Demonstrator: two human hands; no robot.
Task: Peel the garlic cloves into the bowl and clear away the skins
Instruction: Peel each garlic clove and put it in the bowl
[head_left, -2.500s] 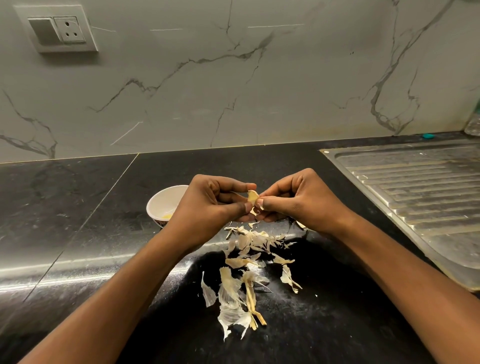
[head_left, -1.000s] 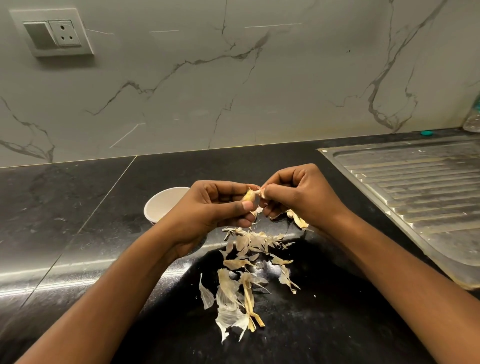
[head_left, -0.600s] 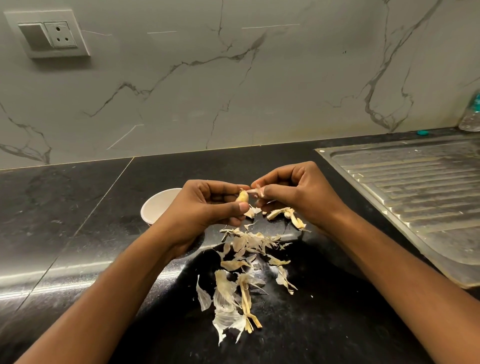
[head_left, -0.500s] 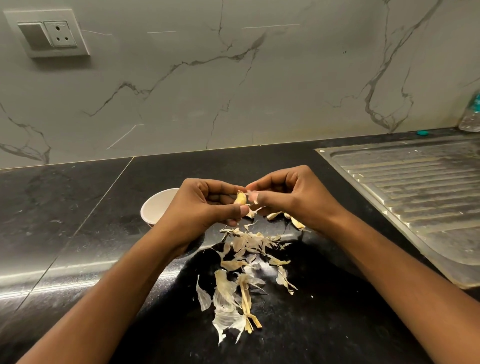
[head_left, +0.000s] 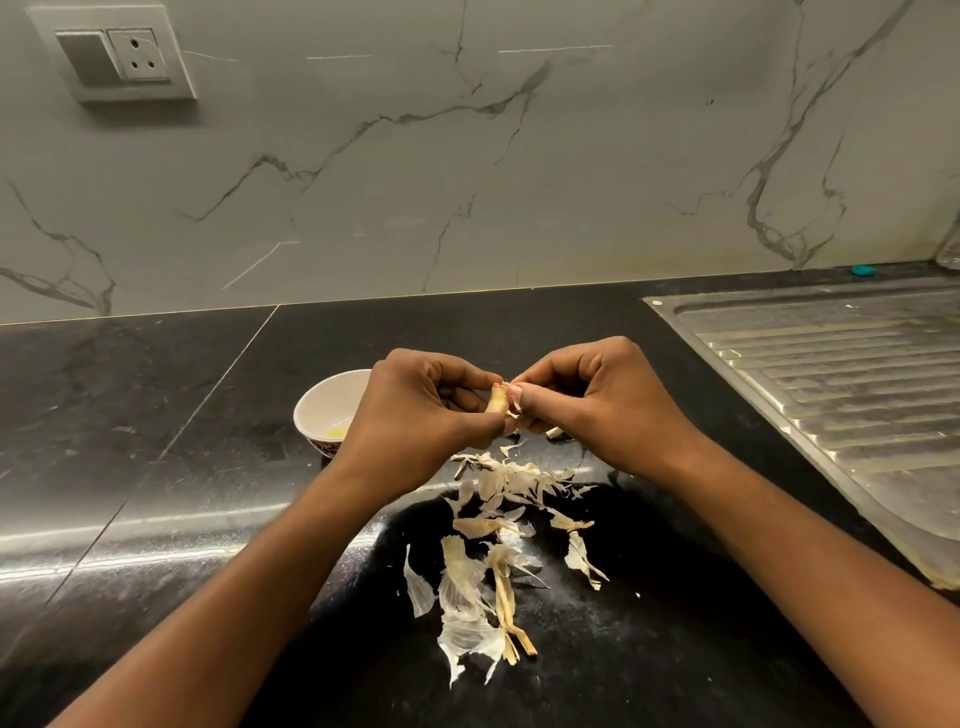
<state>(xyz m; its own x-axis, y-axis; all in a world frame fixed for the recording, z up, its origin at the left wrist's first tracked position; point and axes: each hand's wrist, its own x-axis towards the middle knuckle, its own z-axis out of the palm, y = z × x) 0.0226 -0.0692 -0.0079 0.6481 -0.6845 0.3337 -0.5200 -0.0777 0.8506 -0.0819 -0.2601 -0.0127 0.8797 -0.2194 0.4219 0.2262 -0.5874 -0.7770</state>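
We are pinching the garlic clove (head_left: 496, 401), left hand (head_left: 415, 415) holding, right hand (head_left: 597, 410) nipping skin (head_left: 513, 412); tugging hard — it could be missing the bowl (head_left: 323, 400) at nine o'clock.

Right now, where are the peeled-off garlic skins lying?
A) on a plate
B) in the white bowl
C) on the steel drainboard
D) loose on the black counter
D: the garlic skins lie scattered on the black counter, nearer the person than the left hand and right hand, which both pinch a garlic clove.
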